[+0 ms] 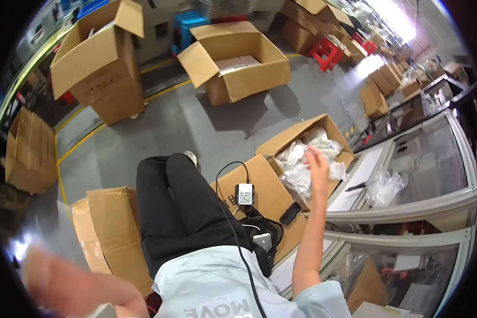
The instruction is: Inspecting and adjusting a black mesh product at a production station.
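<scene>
My right hand reaches out over an open cardboard box filled with crumpled clear and white plastic bags. Its fingers look apart, with nothing visible in them. Whether they touch the bags I cannot tell. Close to the camera at the lower left, my left hand is smeared by motion, so its fingers and anything in them cannot be made out. A pale object shows at the lower edge beside the left forearm.
A black pouch with a phone, a cabled device with a printed label and a dark handheld item lie by my right leg on cardboard. Glass-topped frames stand right; open cartons and a red stool ahead.
</scene>
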Demonstrator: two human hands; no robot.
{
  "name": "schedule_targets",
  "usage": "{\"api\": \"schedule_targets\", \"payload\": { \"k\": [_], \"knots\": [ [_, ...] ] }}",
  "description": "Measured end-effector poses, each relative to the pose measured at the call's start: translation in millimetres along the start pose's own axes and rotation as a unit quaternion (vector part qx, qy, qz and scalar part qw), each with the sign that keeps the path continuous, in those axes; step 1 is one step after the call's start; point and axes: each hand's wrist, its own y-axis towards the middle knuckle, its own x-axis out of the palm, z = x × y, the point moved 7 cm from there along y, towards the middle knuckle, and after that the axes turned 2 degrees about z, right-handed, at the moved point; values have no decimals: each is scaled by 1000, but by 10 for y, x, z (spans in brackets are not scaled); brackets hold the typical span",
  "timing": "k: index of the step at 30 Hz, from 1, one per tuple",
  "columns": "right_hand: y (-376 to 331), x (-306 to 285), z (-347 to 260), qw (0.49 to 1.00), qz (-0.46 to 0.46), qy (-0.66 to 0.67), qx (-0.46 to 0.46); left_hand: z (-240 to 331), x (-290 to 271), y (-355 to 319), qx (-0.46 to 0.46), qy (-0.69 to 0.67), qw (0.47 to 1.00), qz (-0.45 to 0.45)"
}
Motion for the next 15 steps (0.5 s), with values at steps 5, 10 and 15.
{"api": "schedule_targets", "payload": {
  "k": [5,10,15],
  "knots": [
    [-232,-34,1852,976,-10,-207,64,-892,3002,-880,-293,111,848,-427],
    [-825,-233,2136,941,-59,-303,138,-1938,2835,-2099,-395,139,735,-533],
    [-1232,-142,1951,870,-209,-339,291,-2459,2930,-2237,-540,32,729,-419]
  ]
}}
